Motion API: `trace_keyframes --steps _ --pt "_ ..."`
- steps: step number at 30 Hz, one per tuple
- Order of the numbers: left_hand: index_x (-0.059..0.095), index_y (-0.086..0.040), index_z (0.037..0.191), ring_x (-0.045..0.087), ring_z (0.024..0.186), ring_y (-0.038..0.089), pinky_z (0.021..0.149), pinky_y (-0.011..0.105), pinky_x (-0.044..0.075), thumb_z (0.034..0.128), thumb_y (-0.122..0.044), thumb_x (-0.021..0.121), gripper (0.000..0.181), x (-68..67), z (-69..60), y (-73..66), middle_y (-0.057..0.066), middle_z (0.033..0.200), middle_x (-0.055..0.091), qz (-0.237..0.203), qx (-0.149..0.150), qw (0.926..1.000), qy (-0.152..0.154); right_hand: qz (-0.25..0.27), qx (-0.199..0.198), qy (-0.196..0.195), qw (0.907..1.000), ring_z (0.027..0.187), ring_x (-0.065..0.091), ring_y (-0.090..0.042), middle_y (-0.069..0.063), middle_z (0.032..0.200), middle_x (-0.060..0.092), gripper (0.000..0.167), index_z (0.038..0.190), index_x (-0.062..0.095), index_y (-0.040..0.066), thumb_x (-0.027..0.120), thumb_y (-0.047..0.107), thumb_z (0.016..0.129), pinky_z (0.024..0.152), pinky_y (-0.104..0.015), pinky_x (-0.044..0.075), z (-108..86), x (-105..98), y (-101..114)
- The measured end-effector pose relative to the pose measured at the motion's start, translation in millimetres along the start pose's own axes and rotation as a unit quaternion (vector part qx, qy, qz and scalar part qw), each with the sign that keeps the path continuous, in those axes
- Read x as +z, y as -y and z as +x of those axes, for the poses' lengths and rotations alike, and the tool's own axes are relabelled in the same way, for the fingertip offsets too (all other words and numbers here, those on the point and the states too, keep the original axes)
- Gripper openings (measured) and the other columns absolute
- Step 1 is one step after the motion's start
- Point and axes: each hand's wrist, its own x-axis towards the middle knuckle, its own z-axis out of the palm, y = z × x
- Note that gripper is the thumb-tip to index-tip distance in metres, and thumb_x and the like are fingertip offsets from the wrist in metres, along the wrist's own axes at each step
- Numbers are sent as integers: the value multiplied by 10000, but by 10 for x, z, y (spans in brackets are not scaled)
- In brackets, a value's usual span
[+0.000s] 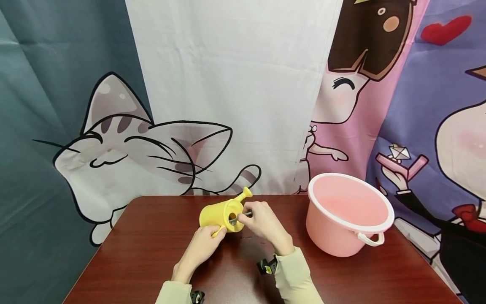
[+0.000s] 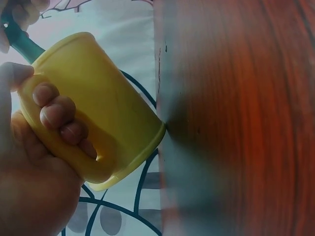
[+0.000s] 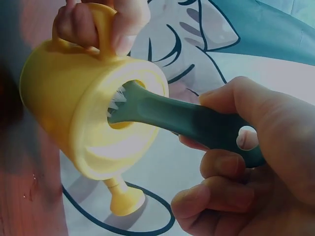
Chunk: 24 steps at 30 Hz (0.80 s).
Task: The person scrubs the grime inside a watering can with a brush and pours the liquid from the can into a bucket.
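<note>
A yellow toy watering can [image 1: 213, 214] is tilted over the table, its spout pointing to the far right. My left hand [image 1: 203, 244] grips its handle [image 2: 51, 140], with fingers curled through the loop. In the right wrist view a dark green brush [image 3: 182, 115] with white bristles reaches into the round hole in the can's top. My right hand [image 1: 265, 221] pinches the brush handle between thumb and fingers. Most of the brush head is hidden inside the can.
A pink basin [image 1: 334, 234] with a white rim and handle stands on the right of the brown wooden table [image 1: 144, 253]. Behind the table hangs a cartoon-printed cloth [image 1: 235, 76]. Small wet-looking marks show on the tabletop near the can.
</note>
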Motion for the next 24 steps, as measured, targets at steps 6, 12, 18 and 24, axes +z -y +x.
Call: trace_keyframes --steps 6,12,18,24 --pt "405 -192 593 265 507 38 505 217 260 977 -344 590 452 7 -1 22 -116 550 297 -26 6 10000 -15 -15 -122 -12 9999 505 412 -35 128 568 453 170 684 560 211 660 136 800 483 -216 364 -3 84 -20" --pt "414 -186 595 271 511 41 510 218 262 982 -338 582 448 -3 8 27 -118 552 299 -30 -18 10000 11 -17 -133 20 9999 534 444 -41 133 594 483 154 700 568 211 642 128 806 506 -220 388 17 188 -42" --pt "413 -184 594 262 510 39 509 216 256 982 -333 581 449 3 19 32 -114 550 298 -40 -26 10000 -35 -52 -52 224 9997 523 421 -51 109 580 443 221 670 523 183 654 159 848 492 -217 363 27 285 -60" --pt "397 -185 591 248 508 38 502 218 248 976 -341 587 457 17 11 44 -110 549 290 -40 9 10000 -65 -83 21 334 9994 490 372 -41 104 549 380 290 632 477 178 652 178 864 468 -209 313 28 355 -83"
